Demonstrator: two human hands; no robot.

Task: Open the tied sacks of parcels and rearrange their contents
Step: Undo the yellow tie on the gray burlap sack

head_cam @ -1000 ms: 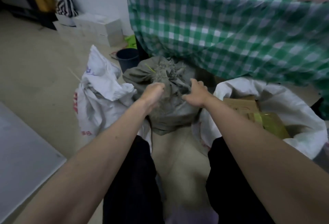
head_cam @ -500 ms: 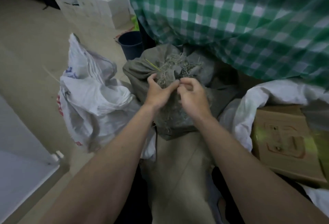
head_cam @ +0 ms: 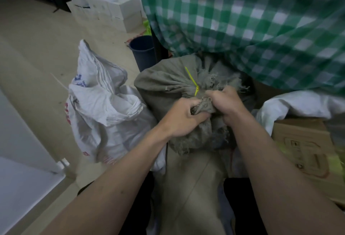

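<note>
Head view: a grey-green sack (head_cam: 164, 87) is seen on the floor at the centre of the frame, partly under the green checked cloth (head_cam: 261, 29) that hangs from the desk at 1 o'clock. Its frayed neck is gathered and cinched by a yellow zip tie (head_cam: 193, 80), whose free tail points toward 11 o'clock. The left hand (head_cam: 183, 118) is curled tightly on the bunched neck fabric from the 7 o'clock side, and the right hand (head_cam: 226, 104) is curled on the same bunch from the 4 o'clock side; both grips are clamped on the cloth, knuckles nearly touching.

The tie lies just beyond both grips, toward 12 o'clock, slightly nearer the left hand's fingertips. The neck's long axis runs from the hands up toward 12 o'clock, so any working-loose is judged to call for a pull across that axis, just below the tie.

A white sack (head_cam: 104, 111), slack and already open, is slumped at 9 o'clock. A cardboard box (head_cam: 302, 141) sits in a white sack at 3 o'clock. A dark bucket (head_cam: 142, 51) stands at 11 o'clock.
</note>
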